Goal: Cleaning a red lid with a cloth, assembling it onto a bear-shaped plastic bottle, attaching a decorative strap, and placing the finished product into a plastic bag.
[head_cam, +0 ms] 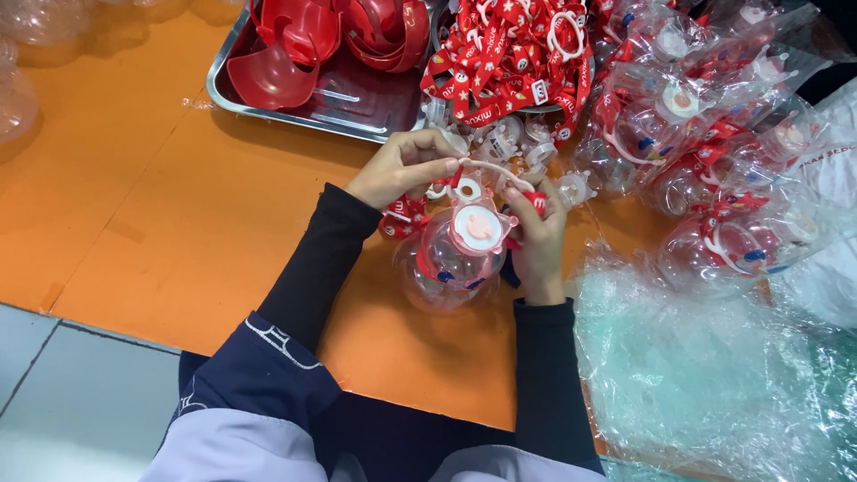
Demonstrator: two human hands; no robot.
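Note:
My left hand (pixel 403 165) pinches the end of a thin white strap loop (pixel 489 167) just above a clear round bottle (pixel 451 257) with a white and pink lid (pixel 478 227). My right hand (pixel 538 239) grips the bottle's right side and the red strap end (pixel 536 200). The bottle rests tilted on the orange table (pixel 178 205), between my two forearms in black sleeves.
A metal tray (pixel 268 114) holding red plastic shells sits at the back. A heap of red printed straps (pixel 509 54) lies beside it, with small white caps (pixel 527 147) below. Bagged finished bottles (pixel 714 134) pile at the right; clear plastic bags (pixel 705 375) lie at lower right.

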